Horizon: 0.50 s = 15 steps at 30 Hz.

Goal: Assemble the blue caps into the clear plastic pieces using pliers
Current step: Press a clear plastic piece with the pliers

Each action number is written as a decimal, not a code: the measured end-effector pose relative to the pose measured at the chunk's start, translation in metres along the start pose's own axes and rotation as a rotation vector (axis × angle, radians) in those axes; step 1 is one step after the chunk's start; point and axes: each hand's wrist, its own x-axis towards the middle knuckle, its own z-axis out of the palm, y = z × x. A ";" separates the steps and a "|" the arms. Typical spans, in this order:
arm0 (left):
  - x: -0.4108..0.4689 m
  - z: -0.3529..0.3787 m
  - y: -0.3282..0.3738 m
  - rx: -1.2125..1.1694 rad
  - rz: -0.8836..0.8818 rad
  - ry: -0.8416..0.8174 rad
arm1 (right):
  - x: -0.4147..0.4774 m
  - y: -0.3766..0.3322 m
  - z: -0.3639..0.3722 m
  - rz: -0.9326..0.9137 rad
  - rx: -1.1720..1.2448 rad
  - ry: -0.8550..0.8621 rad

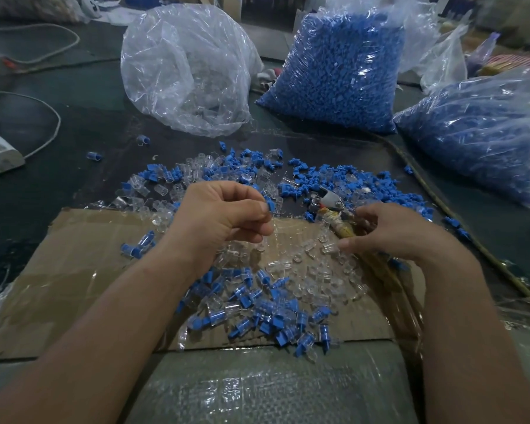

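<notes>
While curled above the cardboard sheet (74,270), left hand (224,215) pinching one blue cap (270,205) between thumb and forefinger. Right hand (389,231) wrapped round the tape-bound handle of the pliers (334,212), metal head lying among loose caps and clear pieces (328,270). Nearer the body, heap of joined parts (270,313). Farther back, clear bag (187,71) and two bags of blue caps (340,75).
</notes>
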 end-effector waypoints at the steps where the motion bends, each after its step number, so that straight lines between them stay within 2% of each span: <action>1: 0.000 0.000 0.000 0.002 0.001 0.001 | 0.001 -0.001 0.002 0.004 -0.004 0.021; 12: 0.000 0.001 -0.002 0.003 -0.007 -0.012 | 0.004 -0.007 0.004 -0.019 0.089 0.123; 15: 0.001 0.000 -0.003 -0.011 -0.004 -0.006 | 0.005 -0.007 0.003 -0.043 0.138 0.207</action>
